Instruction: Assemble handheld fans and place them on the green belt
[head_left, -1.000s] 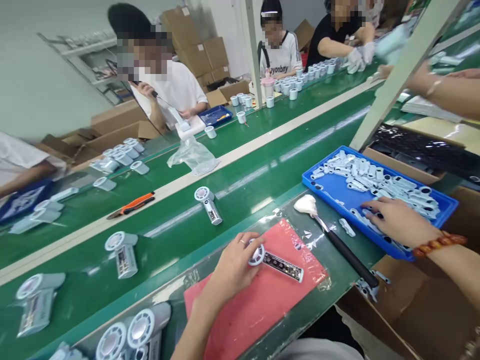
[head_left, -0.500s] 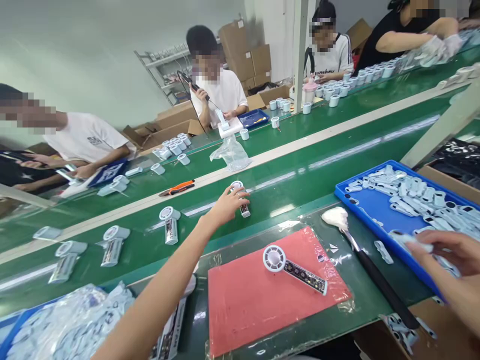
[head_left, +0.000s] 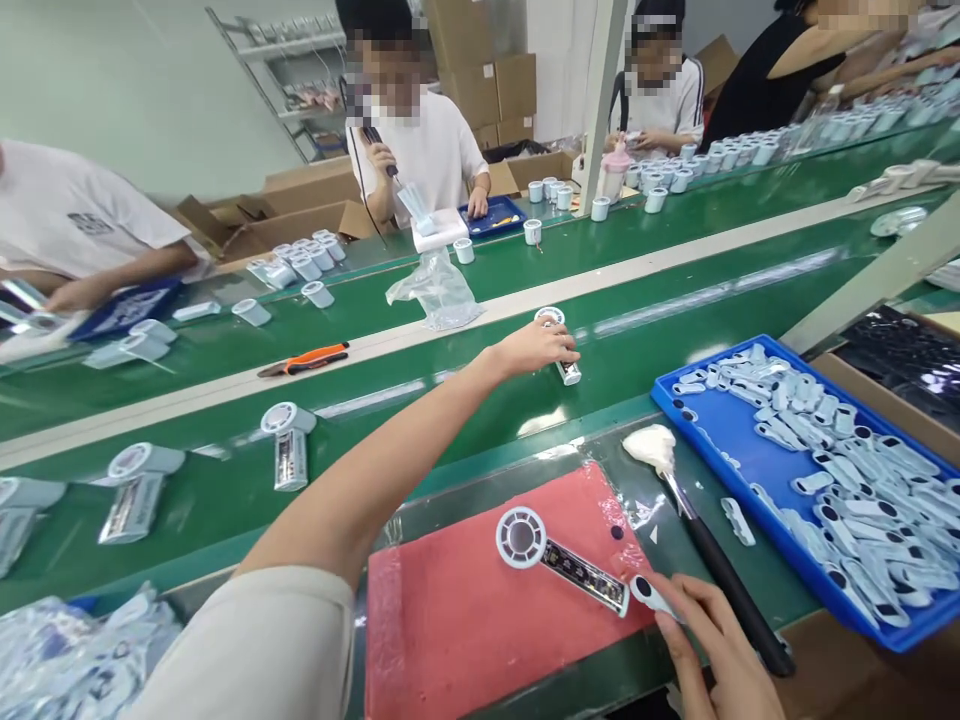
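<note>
My left hand (head_left: 536, 347) reaches across to the green belt, its fingers curled over a handheld fan (head_left: 569, 372) with a round pale-blue head and a dark shiny handle. Between the thumb and fingers of my right hand (head_left: 716, 645) is a small pale-blue plastic piece (head_left: 651, 597) with a black oval. It is at the handle end of a second handheld fan (head_left: 585, 575), which lies on the red mat (head_left: 450, 620) with its open handle face showing parts inside. I cannot tell whether the piece touches that handle.
A blue tray (head_left: 765, 500) holds many similar small pieces. Beside it lies a black-handled tool (head_left: 720, 575) with a white wrapped head. More fans (head_left: 289, 445) lie on the belt at left, near orange pliers (head_left: 304, 360). Bagged parts (head_left: 82, 650) sit lower left. Co-workers work across the belt.
My left hand has moved right along the belt with the fan under its fingers. My right hand has come from the blue tray to the mat with a small plastic piece.
</note>
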